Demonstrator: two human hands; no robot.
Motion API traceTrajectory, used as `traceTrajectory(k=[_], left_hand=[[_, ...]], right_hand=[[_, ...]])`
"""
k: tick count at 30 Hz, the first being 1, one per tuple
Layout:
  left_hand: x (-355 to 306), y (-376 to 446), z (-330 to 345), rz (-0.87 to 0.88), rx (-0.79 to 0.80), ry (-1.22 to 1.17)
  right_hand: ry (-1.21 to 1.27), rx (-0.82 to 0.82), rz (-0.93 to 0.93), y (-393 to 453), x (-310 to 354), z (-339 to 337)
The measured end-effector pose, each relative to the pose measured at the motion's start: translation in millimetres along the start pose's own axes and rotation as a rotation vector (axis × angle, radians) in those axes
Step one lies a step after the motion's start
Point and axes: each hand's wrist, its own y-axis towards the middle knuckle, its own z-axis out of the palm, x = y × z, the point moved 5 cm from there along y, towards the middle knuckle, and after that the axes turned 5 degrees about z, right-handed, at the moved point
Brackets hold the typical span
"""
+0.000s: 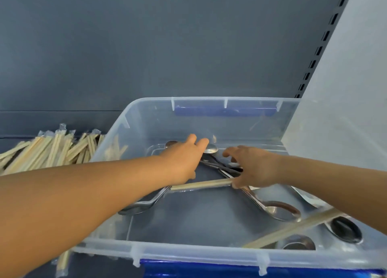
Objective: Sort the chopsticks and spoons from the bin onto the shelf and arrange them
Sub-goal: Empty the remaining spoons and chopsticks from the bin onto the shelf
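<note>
A dark blue-grey shelf [62, 118] with a slotted upright at its right fills the head view, and on it stands one clear plastic bin [146, 118] with blue handles front and back, its pale lid [345, 110] leaning up at the right. To the left of the bin, on the shelf, lies a heap of wrapped chopsticks [48, 150], well over a dozen pairs and too overlapped for an exact count; one more wrapped pair [62, 263] lies at the bin's near left corner. Both of the person's bare arms reach into the bin. The left hand [182, 160] stretches toward the far wall, fingers extended over the spoons, and whether it holds anything cannot be told. The right hand [255, 169] is curled around one end of a single wrapped pair of chopsticks [201, 184], which runs from it leftward to just below the left wrist, low over the bin floor. A second loose pair [293, 229] slants across the bin's near right corner. Metal spoons [278, 210] lie scattered on the bin floor: about seven bowls can be made out, one under the left forearm, two near the left fingertips, one below the right hand and three by the right wall, though crossed handles beneath the hands make the count uncertain.
</note>
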Motion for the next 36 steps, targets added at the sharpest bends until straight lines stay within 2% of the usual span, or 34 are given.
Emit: traceTrajectory(k=[2,5,7,10,13,18,24,28,36], left_hand=[[4.4,-1.6,-9.6,-0.052,-0.028,-0.079],[18.5,-8.7,-19.8,-0.182,-0.041,-0.038],[26.4,-16.1,-17.0,-0.272,0.067,0.041],[25.5,-25.0,-7.3,-0.298,0.244,0.120],[21.7,-25.7,1.5,-0.305,0.309,0.120],[24.3,-23.0,6.3,-0.433,0.214,-0.083],[29.4,-23.8,12.0,-0.451,0.151,-0.176],[26.7,-18.2,11.2,-0.387,0.164,-0.134],[30.5,-18.0,-20.9,-0.296,0.009,-0.091]], right_hand=[[0.086,0.024,0.035,0.2,-3.8,-3.7],[0.185,0.039,0.061,-0.4,-3.8,-7.2],[0.135,0.022,0.074,1.1,-2.3,-7.2],[0.052,0.031,0.083,3.4,2.4,-4.7],[-0.048,0.024,0.098,6.1,9.2,-2.9],[-0.174,0.008,0.100,6.8,18.7,3.2],[-0.202,0.012,0.114,2.8,19.1,5.2],[-0.148,-0.011,0.120,2.3,13.7,-1.6],[-0.081,-0.107,0.082,-10.2,13.8,-35.9]])
